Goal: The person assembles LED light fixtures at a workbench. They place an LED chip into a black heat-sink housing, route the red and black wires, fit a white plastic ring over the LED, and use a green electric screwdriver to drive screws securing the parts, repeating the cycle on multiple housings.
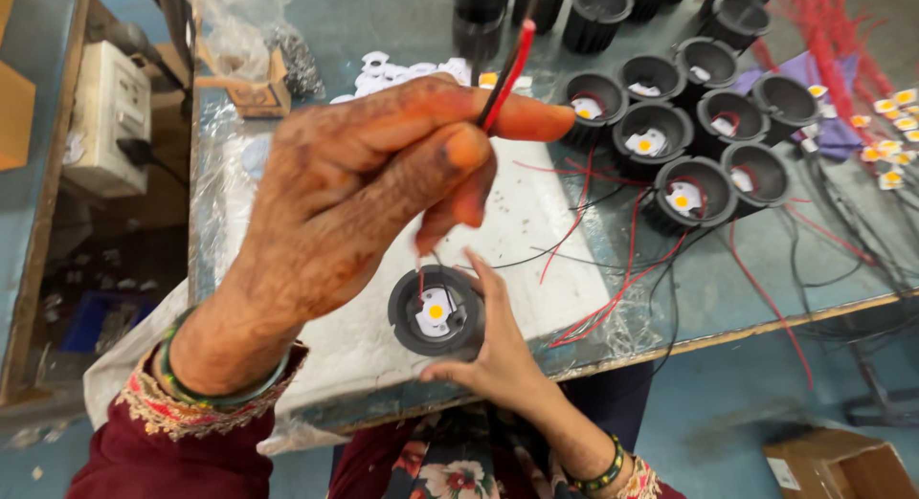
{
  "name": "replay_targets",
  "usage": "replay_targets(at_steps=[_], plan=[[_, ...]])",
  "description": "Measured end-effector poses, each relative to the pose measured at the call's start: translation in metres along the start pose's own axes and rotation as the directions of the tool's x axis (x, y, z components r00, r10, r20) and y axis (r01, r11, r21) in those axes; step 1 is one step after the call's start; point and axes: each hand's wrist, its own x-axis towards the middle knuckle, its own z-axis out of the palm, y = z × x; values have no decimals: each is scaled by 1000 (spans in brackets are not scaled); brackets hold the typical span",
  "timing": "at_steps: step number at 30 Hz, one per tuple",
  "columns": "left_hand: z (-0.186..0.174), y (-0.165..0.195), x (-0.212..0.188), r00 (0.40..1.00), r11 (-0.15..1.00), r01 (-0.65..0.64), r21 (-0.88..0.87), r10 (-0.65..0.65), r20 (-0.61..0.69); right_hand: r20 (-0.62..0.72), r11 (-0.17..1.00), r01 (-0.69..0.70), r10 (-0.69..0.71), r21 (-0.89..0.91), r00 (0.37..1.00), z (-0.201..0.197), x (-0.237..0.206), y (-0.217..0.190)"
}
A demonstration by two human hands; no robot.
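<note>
My left hand (354,193) is raised close to the camera and pinches a pair of thin wires, one red and one black (509,66), between thumb and forefinger. The wires run down toward a round black lamp housing (404,319) with a white chip plate and a yellow dot (436,310) in its middle. My right hand (498,351) grips that housing from its right side, just above the table's near edge. Both wrists wear green bangles.
Several black housings (691,195) with chips stand at the back right, with red and black wires (613,269) trailing over a white sheet (546,221). Loose white chips (890,126) lie far right. A small cardboard box (254,95) and plastic bag (239,21) sit back left.
</note>
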Motion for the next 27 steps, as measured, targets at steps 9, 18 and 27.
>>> replay_targets(at_steps=[9,18,27], plan=[[6,-51,-45,908,774,-246,583,-26,418,-33,959,79,-92,-272,995,-30,-12,27],[48,-111,-63,886,627,-379,680,34,462,-29,950,142,-156,-279,987,-34,-15,29],[61,-129,-55,898,647,-389,656,110,425,-56,959,60,-78,-277,995,-34,-20,36]])
